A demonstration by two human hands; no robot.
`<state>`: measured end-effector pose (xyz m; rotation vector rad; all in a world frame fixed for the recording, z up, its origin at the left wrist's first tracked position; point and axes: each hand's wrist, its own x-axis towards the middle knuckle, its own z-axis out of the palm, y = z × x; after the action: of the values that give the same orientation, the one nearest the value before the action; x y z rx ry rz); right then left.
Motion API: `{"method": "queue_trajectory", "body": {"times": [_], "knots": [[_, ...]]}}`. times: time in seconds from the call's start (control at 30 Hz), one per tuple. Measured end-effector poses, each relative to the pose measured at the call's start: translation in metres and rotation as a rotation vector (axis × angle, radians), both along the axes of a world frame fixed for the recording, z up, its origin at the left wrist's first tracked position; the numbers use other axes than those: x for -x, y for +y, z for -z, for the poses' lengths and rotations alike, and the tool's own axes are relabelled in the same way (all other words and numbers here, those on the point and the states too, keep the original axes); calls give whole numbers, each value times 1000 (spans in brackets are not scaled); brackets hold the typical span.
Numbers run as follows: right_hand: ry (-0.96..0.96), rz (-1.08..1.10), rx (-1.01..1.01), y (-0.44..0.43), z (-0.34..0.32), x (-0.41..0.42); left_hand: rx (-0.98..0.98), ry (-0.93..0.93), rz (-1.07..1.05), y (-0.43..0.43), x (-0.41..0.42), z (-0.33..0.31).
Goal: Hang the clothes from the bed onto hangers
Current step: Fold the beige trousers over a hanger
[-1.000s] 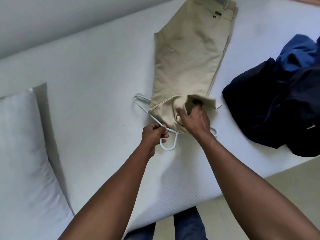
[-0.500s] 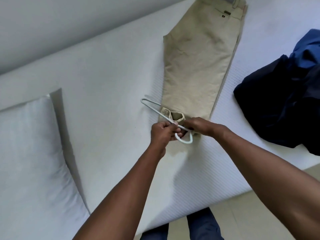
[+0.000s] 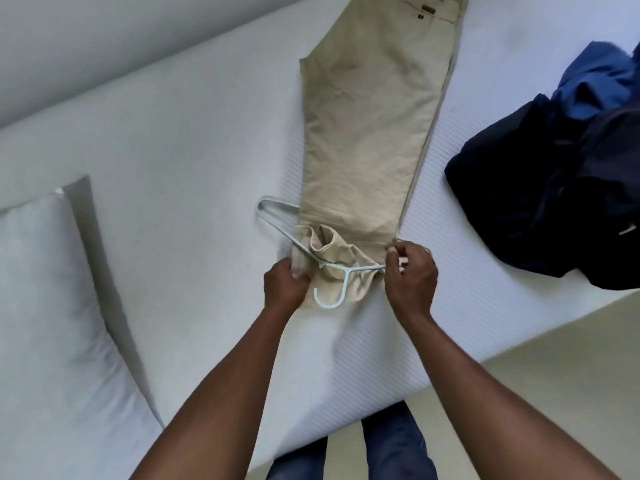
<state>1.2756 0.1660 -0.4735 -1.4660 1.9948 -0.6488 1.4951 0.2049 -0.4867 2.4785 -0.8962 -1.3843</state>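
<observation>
- Lying across the white bed, tan trousers have their hems through a pale hanger near the bed's edge.
- The left hand grips the hems; the right hand pinches the hanger's end.
- A pillow and dark clothes lie on the bed; beige floor beside it.

head view, looking down, close over bed

Bed: white, textured cover.
Pillow: white, left end.
Trousers: beige, flat mid-bed, leg ends thru hanger nr front edge.
Navy clothes: heap, rt side, apart from trousers.
</observation>
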Motion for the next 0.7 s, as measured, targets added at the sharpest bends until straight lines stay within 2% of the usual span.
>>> {"method": "queue_trajectory", "body": {"times": [0.07, 0.17, 0.2, 0.27, 0.33, 0.4, 0.5, 0.53, 0.6, 0.7], "knots": [[-114, 227, -123, 25, 0, 1, -89, 72, -159, 22, -2, 2], [-218, 354, -353, 62, 8, 3, -315, 334, -480, 62, -2, -8], [-266, 380, -444, 72, 11, 2, -437, 425, -503, 75, -2, -12], [-337, 415, -576, 87, 13, 0, -656, 578, -418, 96, -6, -20], [-376, 405, -612, 92, 11, -3, -739, 653, -344, 106, -15, -15], [-431, 399, -630, 90, 9, -5, -622, 523, -366, 101, -19, -8], [-385, 294, -641, 91, 13, -6, -190, 49, -290, 85, -23, 1], [-347, 249, -642, 92, 16, -6, -92, -33, -210, 80, -23, 2], [-288, 173, -645, 96, 21, -8, 7, -22, -59, 73, -26, 6], [-312, 135, -651, 103, 22, -5, -79, 45, 244, 81, -35, 11]]}}
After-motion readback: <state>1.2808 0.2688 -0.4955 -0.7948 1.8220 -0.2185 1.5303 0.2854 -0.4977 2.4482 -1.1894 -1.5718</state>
